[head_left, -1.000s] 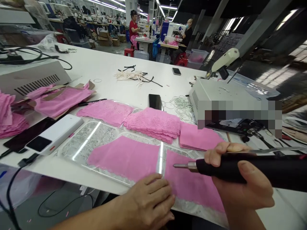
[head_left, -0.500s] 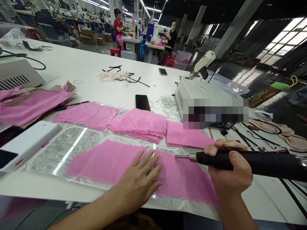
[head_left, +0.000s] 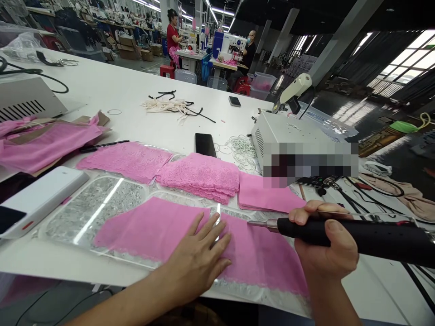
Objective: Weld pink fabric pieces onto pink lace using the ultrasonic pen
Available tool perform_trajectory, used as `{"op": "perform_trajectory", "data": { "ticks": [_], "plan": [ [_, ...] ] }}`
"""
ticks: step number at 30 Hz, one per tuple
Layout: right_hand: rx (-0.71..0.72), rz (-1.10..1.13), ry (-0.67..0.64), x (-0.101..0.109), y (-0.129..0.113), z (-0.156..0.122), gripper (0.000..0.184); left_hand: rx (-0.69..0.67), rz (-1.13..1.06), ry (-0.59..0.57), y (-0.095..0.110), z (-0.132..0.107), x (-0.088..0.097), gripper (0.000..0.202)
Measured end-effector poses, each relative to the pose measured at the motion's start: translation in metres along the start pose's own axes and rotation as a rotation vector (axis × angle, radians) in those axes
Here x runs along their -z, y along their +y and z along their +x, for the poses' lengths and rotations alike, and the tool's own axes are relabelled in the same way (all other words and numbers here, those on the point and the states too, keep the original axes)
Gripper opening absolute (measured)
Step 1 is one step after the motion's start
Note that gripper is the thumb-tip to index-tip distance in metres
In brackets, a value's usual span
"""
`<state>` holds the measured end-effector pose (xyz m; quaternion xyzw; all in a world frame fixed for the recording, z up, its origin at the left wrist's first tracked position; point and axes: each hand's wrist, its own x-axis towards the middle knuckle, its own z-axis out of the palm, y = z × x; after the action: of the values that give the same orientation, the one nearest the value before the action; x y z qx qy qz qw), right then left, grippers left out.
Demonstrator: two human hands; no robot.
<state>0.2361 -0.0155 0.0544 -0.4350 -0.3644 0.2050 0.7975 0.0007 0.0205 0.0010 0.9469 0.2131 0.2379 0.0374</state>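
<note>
My left hand (head_left: 200, 258) lies flat with fingers apart, across the edges of two pink fabric pieces. One is the left fabric piece (head_left: 146, 226), the other the right fabric piece (head_left: 261, 260). Both rest on a clear template sheet (head_left: 98, 210) with a glittery pattern. In my right hand (head_left: 328, 244) is a thick black handheld tool with a metal tip (head_left: 370, 235), gripped around its body. Its tip points left and appears to touch the upper edge of the right piece. Behind are a lace stack (head_left: 200, 176), a pink lace piece (head_left: 129, 160) and a plain pink stack (head_left: 268, 194).
A grey box (head_left: 292, 131) with cables stands at right; a white device (head_left: 44, 197) lies at left. A phone (head_left: 205, 145), tangled cord (head_left: 243, 151) and beige straps (head_left: 170, 105) lie farther back. Two people work at sewing machines beyond the table.
The view has shifted slightly, so the table and background sit a little farther right. Both hands and the tool keep nearly the same place on the fabric.
</note>
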Motion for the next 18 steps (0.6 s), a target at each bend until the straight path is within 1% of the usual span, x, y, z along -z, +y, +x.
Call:
{"op": "perform_trajectory", "data": {
  "ticks": [8, 18],
  "plan": [
    [-0.003, 0.003, 0.006, -0.0017, -0.0013, 0.0003, 0.013, -0.001, 0.005, 0.01, -0.0005, -0.0004, -0.0002, 0.037],
    [0.009, 0.018, -0.013, -0.0041, 0.0019, -0.0004, 0.012, 0.005, -0.022, -0.026, -0.0015, -0.001, 0.0005, 0.037]
  ]
}}
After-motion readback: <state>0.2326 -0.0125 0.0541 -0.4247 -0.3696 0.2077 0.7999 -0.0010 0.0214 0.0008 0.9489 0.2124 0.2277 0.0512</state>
